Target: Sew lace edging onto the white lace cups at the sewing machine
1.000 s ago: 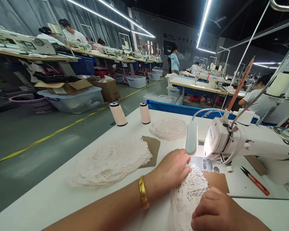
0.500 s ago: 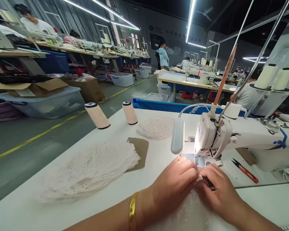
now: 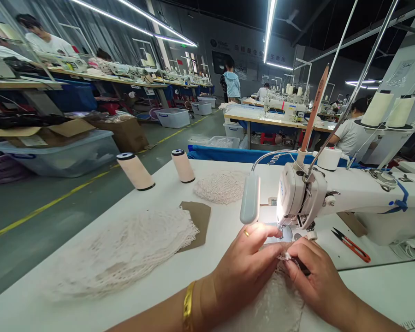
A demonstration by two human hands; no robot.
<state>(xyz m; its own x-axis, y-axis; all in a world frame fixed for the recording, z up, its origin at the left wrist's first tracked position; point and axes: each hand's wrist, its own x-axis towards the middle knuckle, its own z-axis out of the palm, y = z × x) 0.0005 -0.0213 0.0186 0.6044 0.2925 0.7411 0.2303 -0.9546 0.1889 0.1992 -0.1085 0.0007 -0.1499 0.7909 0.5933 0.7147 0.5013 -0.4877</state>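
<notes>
A white lace piece (image 3: 275, 299) hangs from my hands over the near edge of the table. My right hand (image 3: 314, 276) pinches its scalloped edge between thumb and forefinger; something dark, too hidden to name, shows within that hand. Close beside it, my left hand (image 3: 249, 263) grips the same lace, its forefinger extended toward the needle area. The sewing machine (image 3: 300, 193) stands just beyond my fingertips, its lamp (image 3: 251, 198) lit over the needle plate. Part of the lace lies hidden under my fingers.
A lace stack (image 3: 124, 249) lies left on brown card (image 3: 197, 223), with a smaller lace pile (image 3: 221, 186) behind. Two thread cones (image 3: 135, 171) (image 3: 183, 166) stand near the far edge. Orange thread snips (image 3: 352, 246) lie right. Co-workers sit at other machines.
My left hand has shifted slightly left and its forefinger has lifted and straightened, opening a gap between the hands where more lace edge shows. My right hand keeps its pinch.
</notes>
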